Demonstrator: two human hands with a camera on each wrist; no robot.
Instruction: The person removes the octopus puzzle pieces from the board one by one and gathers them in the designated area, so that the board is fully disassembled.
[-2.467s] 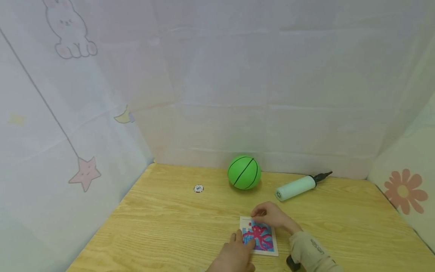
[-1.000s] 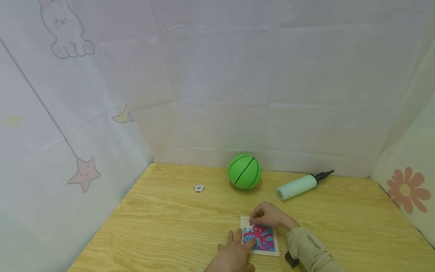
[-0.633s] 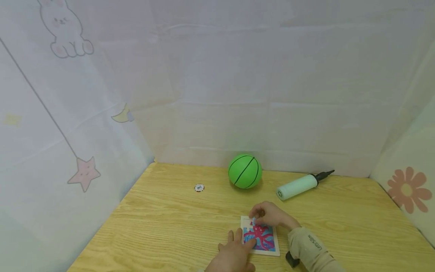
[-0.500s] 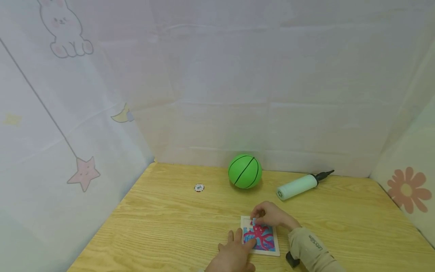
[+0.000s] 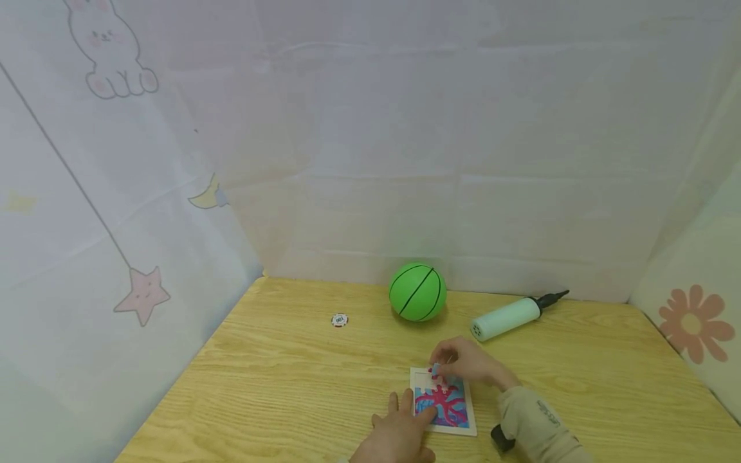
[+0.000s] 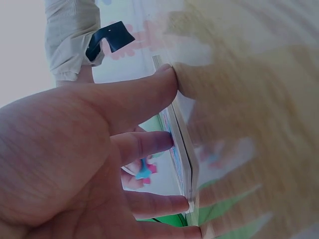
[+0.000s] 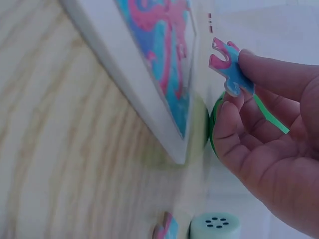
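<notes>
A small puzzle tray [image 5: 457,431] with a white frame and a pink octopus picture on blue lies on the table. Its upper left part shows bare pale backing. My left hand [image 5: 396,431] rests on the tray's lower left side with spread, straight fingers; in the left wrist view its thumb touches the frame edge. Above the tray's upper edge, my right hand [image 5: 471,363] pinches a blue and pink jigsaw piece [image 7: 233,69] between thumb and fingers, raised clear of the picture. Another jigsaw piece [image 7: 168,226] lies on the table in the right wrist view; in the head view it is hidden.
Behind the tray sits a green ball [image 5: 418,292] with black lines. A pale green hand pump [image 5: 506,319] with a black nozzle lies to its right. A round chip [image 5: 339,319] lies further left. Printed cloth walls enclose the table's back and sides.
My right hand has lifted the jigsaw piece up off the tray, baring more of the backing near the octopus's head. My left hand stays in place on the tray.
</notes>
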